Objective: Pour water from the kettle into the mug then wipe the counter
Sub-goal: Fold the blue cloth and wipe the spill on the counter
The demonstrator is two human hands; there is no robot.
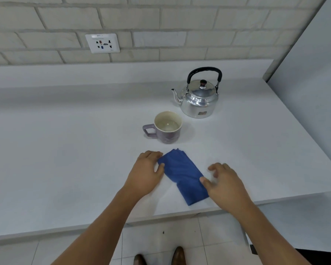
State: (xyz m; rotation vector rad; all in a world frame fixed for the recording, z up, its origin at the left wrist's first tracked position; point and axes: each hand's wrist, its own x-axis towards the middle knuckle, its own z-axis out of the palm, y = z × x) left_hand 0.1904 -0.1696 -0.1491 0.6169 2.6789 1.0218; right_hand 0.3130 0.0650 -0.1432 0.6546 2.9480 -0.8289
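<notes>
Down at my feet I see the toes of my brown shoes [178, 255] on the pale floor tiles [161, 243]. Above them, near the front edge of the white counter [65, 150], a folded blue cloth [183, 175] lies flat, running at a slant. My left hand [145, 173] rests palm down at its far left corner, fingers loosely curled with the thumb touching the cloth's edge. My right hand [225, 184] sits at the cloth's near right side, fingers spread and slightly blurred, thumb on the fabric; I cannot tell whether either hand is actually pinching the cloth.

Just beyond the cloth stands a purple mug [165, 128], upright, handle pointing left, its cream inside holding clear water partway up. Behind it and to the right stands a shiny metal kettle [198, 98], lid on, black handle raised, spout pointing left. A small sticker on its front is too blurred to read.

On the pale brick wall [180, 22] behind, a white socket plate [102, 43] carries faint lettering along the top that I cannot make out.
</notes>
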